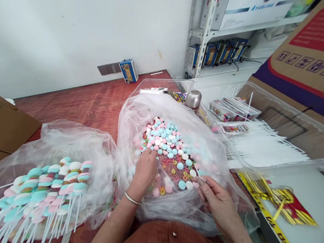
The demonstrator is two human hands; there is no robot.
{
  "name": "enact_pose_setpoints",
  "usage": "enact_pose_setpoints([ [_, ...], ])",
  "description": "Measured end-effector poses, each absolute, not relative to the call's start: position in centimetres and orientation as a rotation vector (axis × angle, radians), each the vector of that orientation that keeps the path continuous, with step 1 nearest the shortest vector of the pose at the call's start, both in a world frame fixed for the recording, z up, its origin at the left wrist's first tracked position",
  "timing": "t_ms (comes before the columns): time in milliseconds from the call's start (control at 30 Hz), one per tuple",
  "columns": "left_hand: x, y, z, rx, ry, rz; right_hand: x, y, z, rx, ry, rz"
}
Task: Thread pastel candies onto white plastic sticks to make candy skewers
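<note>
My left hand [147,168], with a bracelet at the wrist, reaches into an open clear plastic bag [128,120]. Its fingers are bent together at the edge of a heap of pink, blue and white candies [163,136]; whatever they pinch is hidden. Small ring-shaped candies [173,170] lie loose in the bag near the hand. My right hand [213,194] is closed, thumb against fingers, over the bag's near right side. A thin white stick [197,171] seems to poke up from its fingertips. On the left, sticks threaded with candies [39,185] lie piled on another plastic bag [75,133].
A clear bin [239,160] at right holds white sticks [266,146] and small packets [231,108]. Behind the bag stands a clear tray [167,81] with a metal-capped container [193,99]. Cardboard boxes [5,112] flank both sides. Yellow wrappers [291,204] lie lower right.
</note>
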State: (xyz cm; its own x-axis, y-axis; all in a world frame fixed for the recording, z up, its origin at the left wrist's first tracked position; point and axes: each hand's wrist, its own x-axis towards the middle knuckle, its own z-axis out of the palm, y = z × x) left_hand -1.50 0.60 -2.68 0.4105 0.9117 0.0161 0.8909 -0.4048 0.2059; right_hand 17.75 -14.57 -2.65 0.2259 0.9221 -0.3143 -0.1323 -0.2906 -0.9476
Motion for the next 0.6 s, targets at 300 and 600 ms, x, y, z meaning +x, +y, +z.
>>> enact_pose_setpoints([
  [300, -0.1, -0.2, -1.2, 2.049, 1.384, 0.625, 17.6, -13.8, -4.2, -1.725, -1.108, 1.162],
  [600, 2.2, 2.8, -3.3, 1.77, 1.415, 0.528, 17.8, -14.2, -4.4, -1.743, -1.155, 1.113],
])
